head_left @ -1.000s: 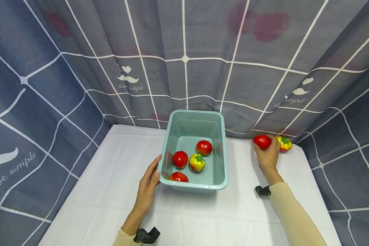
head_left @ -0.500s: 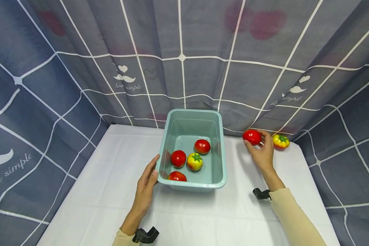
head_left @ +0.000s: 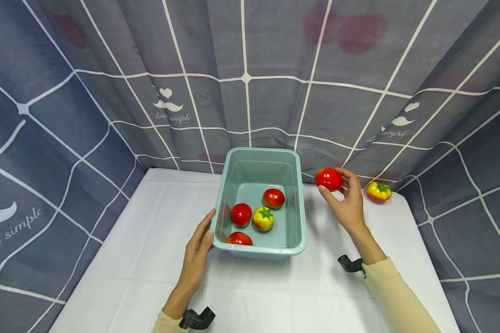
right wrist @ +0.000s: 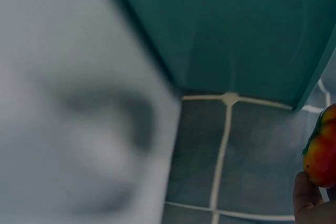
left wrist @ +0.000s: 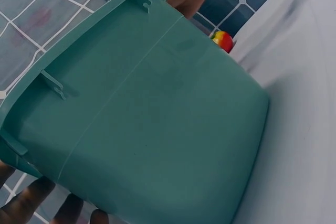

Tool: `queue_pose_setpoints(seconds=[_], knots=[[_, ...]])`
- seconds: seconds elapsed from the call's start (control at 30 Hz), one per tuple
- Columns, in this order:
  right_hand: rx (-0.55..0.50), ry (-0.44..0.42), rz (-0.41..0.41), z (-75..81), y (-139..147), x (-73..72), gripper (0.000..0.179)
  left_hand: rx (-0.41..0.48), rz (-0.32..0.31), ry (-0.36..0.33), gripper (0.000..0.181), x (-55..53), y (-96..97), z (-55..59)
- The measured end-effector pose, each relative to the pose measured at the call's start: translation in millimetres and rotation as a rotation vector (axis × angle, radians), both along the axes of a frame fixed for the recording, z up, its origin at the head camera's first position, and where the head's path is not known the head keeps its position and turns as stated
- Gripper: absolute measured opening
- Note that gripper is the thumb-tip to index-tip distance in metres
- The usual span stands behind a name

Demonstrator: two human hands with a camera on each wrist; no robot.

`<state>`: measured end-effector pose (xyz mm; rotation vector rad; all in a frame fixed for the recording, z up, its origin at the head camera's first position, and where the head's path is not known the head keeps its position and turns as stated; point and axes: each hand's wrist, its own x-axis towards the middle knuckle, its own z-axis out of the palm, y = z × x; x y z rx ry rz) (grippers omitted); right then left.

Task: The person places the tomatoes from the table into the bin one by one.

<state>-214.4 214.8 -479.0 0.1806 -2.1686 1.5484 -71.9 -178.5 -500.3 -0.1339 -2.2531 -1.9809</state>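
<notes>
My right hand grips a red tomato, thumb in front and fingers behind, raised to the right of a light green plastic bin. In the right wrist view the held tomato shows orange-red skin and a green leafy top, partly cut off by the frame edge. My left hand rests against the bin's near left corner, fingers extended along its outer side. Inside lie red tomatoes and a yellow-red one with its green top up; the front one is partly hidden by the rim.
Another yellow-red tomato sits at the table's far right corner. White cloth covers the table. Grey checked curtains hang close behind it and along both sides.
My right hand has lifted the red tomato from beside the yellow-red one and carried it left toward the bin. The left hand and the bin stay in place.
</notes>
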Motion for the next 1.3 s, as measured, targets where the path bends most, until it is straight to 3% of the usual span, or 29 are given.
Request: queue_pose_setpoints(seconds=[0.33, 0.53, 0.93, 1.3], knots=[[0.026, 0.092, 0.109, 33.6, -27, 10.0, 0.073, 0.011, -0.003, 0.004, 0.051, 1.1, -1.5, -0.3], [0.070, 0.129, 0.199, 45.6, -44, 8.8, 0.071, 0.016, -0.008, 0.012, 0.052, 0.6, -2.2, -0.4], [0.236, 0.093, 0.345, 50.6, -72, 2.4, 0.073, 0.030, -0.011, 0.003, 0.052, 1.7, -2.4, -2.0], [0.281, 0.053, 0.423, 51.3, -88, -10.5, 0.065, 0.028, -0.024, 0.005, 0.051, 0.3, -2.4, -1.8]])
